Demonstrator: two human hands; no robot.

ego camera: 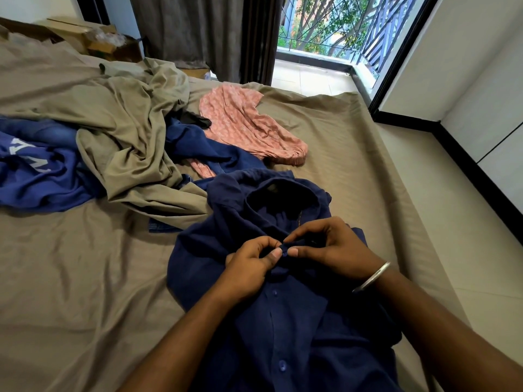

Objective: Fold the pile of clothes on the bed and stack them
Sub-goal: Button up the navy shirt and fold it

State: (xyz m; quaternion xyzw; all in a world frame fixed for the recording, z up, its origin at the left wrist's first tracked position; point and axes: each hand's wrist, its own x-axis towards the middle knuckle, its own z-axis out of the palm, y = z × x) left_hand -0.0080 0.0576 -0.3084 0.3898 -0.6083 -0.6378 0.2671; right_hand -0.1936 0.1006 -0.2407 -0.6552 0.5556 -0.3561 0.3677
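Fingers of both hands pinch the navy shirt [283, 321] at its placket.

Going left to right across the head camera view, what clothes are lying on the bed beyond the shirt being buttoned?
Blue printed T-shirt → olive-grey garment → pink patterned garment. Nearer the camera, the left hand and right hand pinch the navy button shirt at its placket.
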